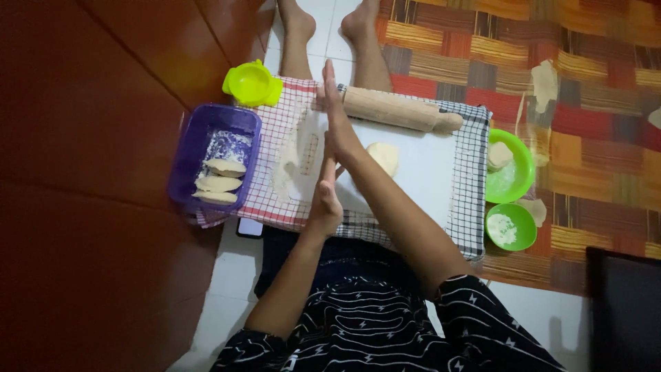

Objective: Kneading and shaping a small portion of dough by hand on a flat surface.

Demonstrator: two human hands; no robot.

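My left hand (323, 201) and my right hand (335, 120) are held flat and on edge over the left part of a white board (427, 182). The left fingertips touch the right wrist. Neither hand holds anything. A small round piece of pale dough (384, 157) lies on the board just right of my hands. A wooden rolling pin (396, 110) rests across the board's far edge, close to my right fingertips. Loose flour (286, 169) is spread on the board's left end.
The board sits on a checked cloth (471, 207). At left, a purple tub (187, 162) holds folded dough pockets (220, 184), with a yellow-green press (253, 84) behind it. Two green bowls (521, 182) (527, 238) stand on a patterned mat at right. Bare feet (297, 21) stretch beyond the board.
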